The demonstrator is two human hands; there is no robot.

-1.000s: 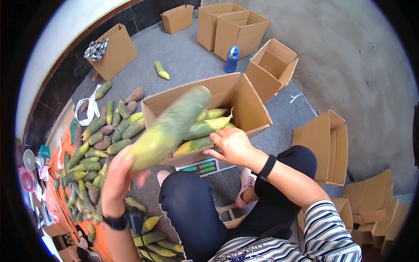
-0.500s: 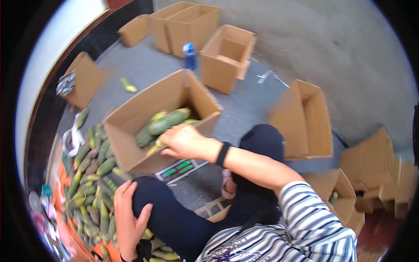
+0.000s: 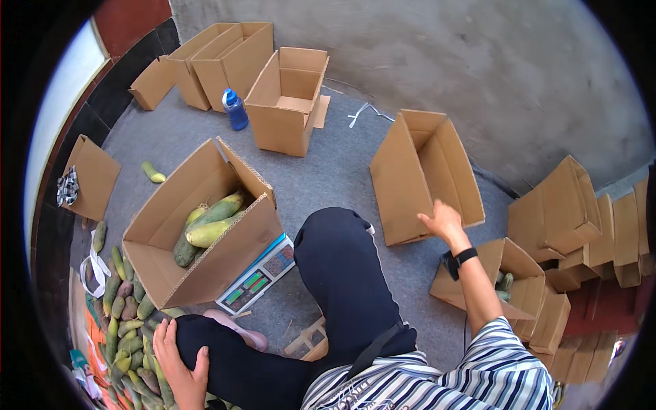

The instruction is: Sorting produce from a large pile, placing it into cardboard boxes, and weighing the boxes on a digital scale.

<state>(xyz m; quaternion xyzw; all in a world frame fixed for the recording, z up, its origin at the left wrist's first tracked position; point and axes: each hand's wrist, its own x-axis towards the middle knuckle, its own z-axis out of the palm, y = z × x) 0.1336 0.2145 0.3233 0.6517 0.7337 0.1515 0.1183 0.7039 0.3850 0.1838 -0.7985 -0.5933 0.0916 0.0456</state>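
The left hand (image 3: 181, 365) rests on the knee (image 3: 229, 355), its fingers spread and released. Ahead, long green radishes (image 3: 210, 233) lie in an open carton (image 3: 225, 260) on the scale (image 3: 258, 275). Farther out, the right hand (image 3: 445, 224) is at the rim of a tall carton (image 3: 398, 184); whether its fingers grip, I cannot tell. A firm hold there probably wants thumb and fingers on opposite faces of the wall, clear of the neighbouring box (image 3: 451, 290).
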